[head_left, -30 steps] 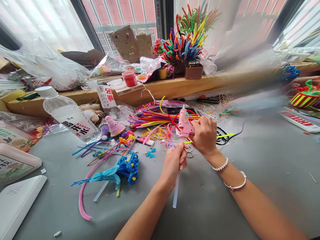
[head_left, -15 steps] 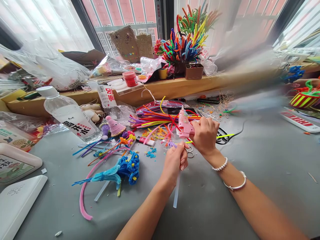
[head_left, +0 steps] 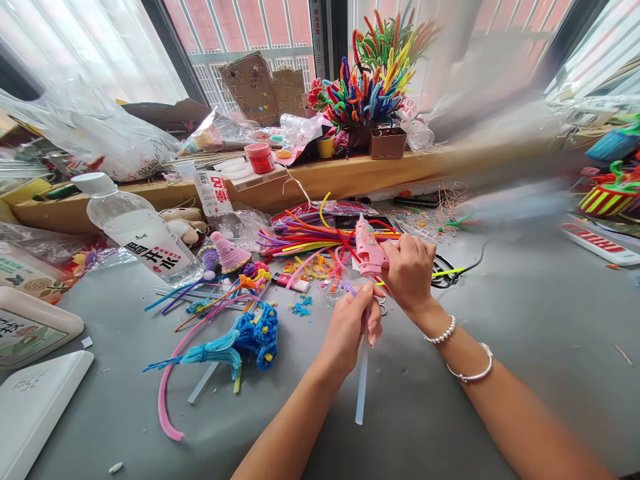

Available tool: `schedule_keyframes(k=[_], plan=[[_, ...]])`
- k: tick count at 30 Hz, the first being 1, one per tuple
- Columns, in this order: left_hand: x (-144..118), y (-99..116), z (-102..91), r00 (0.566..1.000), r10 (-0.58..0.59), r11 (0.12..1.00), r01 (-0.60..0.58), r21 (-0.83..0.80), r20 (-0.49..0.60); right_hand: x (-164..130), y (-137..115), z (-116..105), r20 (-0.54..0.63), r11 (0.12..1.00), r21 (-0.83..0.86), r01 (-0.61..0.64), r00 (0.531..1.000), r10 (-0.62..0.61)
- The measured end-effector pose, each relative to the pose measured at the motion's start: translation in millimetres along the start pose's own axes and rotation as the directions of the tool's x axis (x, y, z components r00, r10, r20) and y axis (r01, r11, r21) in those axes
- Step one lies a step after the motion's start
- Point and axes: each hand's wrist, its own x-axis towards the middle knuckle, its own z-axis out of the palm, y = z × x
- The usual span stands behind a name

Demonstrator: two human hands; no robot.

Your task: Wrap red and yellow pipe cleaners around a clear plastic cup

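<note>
Here, glue gun (head_left: 369,252), striped pot (head_left: 608,201) (fuzzy stems (head_left: 609,179) inside)

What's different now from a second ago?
The left hand shifted slightly right, swinging the lower end of its glue stick that way. At far right, a blue bundle moved too. The right hand still holds the pink glue gun; the blue chenille flowers stayed put.

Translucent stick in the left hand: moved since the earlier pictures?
Yes. The translucent stick has its lower end farther right and slightly lower in view, judged against the unmoved blue flower bundle.
</note>
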Motion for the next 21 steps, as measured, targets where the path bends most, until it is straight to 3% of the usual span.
schedule_keyframes(k=[5,7,9,11,15,17,19,21], plan=[[-3.4,3.0,1.1,0.978,-0.036,0.998,0.024,0.062,0.204,3.2,10.4,-4.4,0.047,0.975,0.200,-0.094,0.995,0.086],[-4.5,2.8,0.3,0.968,-0.075,0.995,0.055,0.088,0.241,6.1,20.3,-4.6,0.121,0.886,0.410,-0.218,0.975,0.184],[-5.4,1.8,-0.8,0.964,-0.100,0.993,0.079,0.092,0.245,9.6,32.2,-3.9,0.220,0.671,0.624,-0.400,0.914,0.341],[-5.9,0.6,-1.9,0.965,-0.098,0.994,0.081,0.079,0.242,13.6,44.1,-3.2,0.315,0.422,0.738,-0.526,0.822,0.474],[-5.6,-0.8,-2.9,0.967,-0.090,0.995,0.077,0.061,0.240,20.4,62.0,-4.3,0.476,-0.039,0.816,-0.576,0.633,0.611],[-5.0,-1.1,-3.0,0.967,-0.091,0.995,0.079,0.061,0.238,21.9,67.1,-5.3,0.571,-0.205,0.783,-0.587,0.548,0.612],[-4.3,-1.2,-2.8,0.969,-0.089,0.995,0.077,0.061,0.230,21.8,70.0,-5.2,0.634,-0.290,0.752,-0.591,0.530,0.563],[-4.0,-1.1,-2.3,0.971,-0.089,0.995,0.077,0.061,0.222,20.6,71.1,-4.1,0.660,-0.328,0.744,-0.582,0.564,0.496]])
